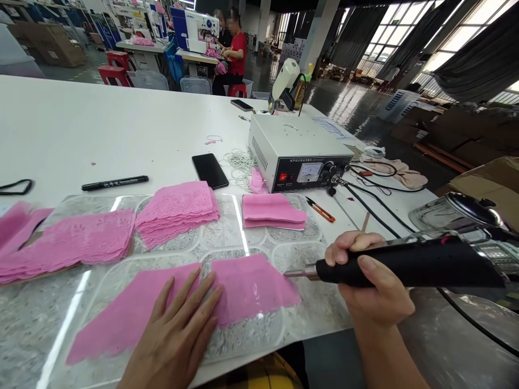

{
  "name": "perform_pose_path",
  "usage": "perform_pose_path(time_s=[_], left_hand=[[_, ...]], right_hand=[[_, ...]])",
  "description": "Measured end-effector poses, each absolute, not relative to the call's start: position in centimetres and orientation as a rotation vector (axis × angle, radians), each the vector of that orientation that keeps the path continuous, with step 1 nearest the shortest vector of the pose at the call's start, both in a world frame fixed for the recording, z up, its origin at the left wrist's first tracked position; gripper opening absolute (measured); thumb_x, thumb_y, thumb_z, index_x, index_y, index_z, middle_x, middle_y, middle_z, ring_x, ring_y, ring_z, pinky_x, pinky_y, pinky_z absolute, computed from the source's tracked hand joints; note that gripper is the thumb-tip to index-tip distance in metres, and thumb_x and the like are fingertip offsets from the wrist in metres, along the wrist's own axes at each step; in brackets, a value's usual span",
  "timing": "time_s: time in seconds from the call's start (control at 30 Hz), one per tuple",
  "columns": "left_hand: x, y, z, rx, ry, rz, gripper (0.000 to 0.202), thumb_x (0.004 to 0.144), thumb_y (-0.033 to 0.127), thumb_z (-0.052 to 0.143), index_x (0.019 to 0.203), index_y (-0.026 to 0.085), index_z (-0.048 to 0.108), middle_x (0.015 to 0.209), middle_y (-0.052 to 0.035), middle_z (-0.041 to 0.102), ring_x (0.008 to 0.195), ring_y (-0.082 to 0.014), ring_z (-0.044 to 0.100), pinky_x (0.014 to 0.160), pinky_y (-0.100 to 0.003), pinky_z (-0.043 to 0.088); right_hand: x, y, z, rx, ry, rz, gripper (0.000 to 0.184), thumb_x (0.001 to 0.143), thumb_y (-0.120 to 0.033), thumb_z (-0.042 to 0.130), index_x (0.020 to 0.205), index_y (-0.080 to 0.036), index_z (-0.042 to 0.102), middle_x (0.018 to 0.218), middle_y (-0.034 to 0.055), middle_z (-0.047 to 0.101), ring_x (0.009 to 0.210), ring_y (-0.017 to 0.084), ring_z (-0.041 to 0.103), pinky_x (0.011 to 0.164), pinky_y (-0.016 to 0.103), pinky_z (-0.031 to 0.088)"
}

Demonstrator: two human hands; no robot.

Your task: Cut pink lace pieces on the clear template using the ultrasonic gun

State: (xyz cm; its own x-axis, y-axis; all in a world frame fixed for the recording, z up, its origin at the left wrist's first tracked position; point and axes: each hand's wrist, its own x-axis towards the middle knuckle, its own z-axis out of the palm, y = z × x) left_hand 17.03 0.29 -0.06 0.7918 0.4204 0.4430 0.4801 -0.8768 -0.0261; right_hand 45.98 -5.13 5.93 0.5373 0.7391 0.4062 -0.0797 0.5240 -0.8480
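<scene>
My left hand (182,319) lies flat with its fingers spread, covering the inner ends of two thin pink fabric pieces. One fabric piece (121,313) stretches out to its left, the other fabric piece (251,289) to its right. Wrapped around the black handle of an ultrasonic welding gun (405,265) is my right hand (373,281). The gun's metal tip points left and meets the slanted right edge of the right-hand piece; whether it presses down I cannot tell. Beneath the pieces is a clear, marbled mat (312,302).
Behind the mat stands a generator box (300,151) with cables running to the gun. Pink lace stacks (178,208), a folded pink stack (273,210), a phone (210,170), a black marker (115,182) and orange thread snips (320,209) lie around. Farther back, people sit near a sewing machine (197,29).
</scene>
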Motion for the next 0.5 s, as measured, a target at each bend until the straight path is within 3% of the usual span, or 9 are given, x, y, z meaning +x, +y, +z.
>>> perform_pose_path(time_s=[0.5], left_hand=[[17.2, 0.3, 0.3, -2.824, -0.710, -0.634, 0.041, 0.091, 0.020, 0.046, 0.131, 0.015, 0.055, 0.140, -0.0093, 0.051, 0.138, -0.0278, 0.036, 0.119, -0.045, 0.014]], right_hand=[[46.5, -7.0, 5.8, -0.948, -0.840, 0.554, 0.006, 0.075, -0.024, 0.063, 0.079, -0.019, 0.062, 0.079, 0.0019, 0.055, 0.057, 0.011, 0.052, 0.051, 0.028, 0.048]])
